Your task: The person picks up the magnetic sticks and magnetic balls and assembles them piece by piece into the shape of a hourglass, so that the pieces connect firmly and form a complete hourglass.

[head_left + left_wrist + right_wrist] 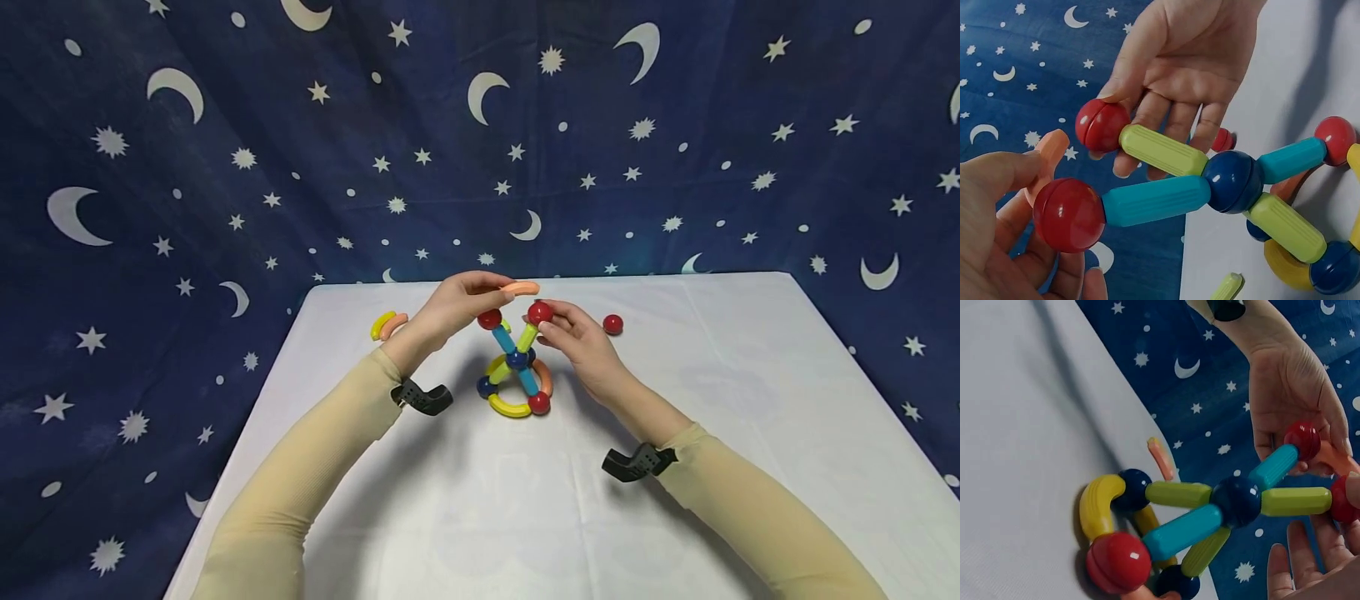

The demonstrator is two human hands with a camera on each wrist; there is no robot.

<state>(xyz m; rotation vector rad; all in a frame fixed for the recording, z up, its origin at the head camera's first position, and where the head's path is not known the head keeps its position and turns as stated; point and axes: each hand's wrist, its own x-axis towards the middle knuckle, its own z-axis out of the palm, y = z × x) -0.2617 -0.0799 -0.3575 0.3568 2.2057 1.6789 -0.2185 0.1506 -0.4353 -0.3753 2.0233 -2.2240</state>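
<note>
A magnetic stick-and-ball model stands mid-table. Its ring of curved yellow sticks (510,408), an orange curve and balls carries straight blue and green sticks that meet at a dark blue ball (1233,181). Two upper sticks end in red balls. Between thumb and fingers, my left hand (467,302) pinches an orange curved stick (522,288) just above the left red ball (1068,215). My right hand (585,343) grips the right red ball (540,312), thumb on its near side. In the right wrist view, the orange curve spans toward that ball, partly hidden by fingers.
At the back left lie a yellow curved stick (382,324) and an orange curved stick (394,326). A loose red ball (612,324) sits to the right of the model. Behind it lies a light green stick (1228,287). A dark starry cloth (480,150) hangs beyond the white table (465,517).
</note>
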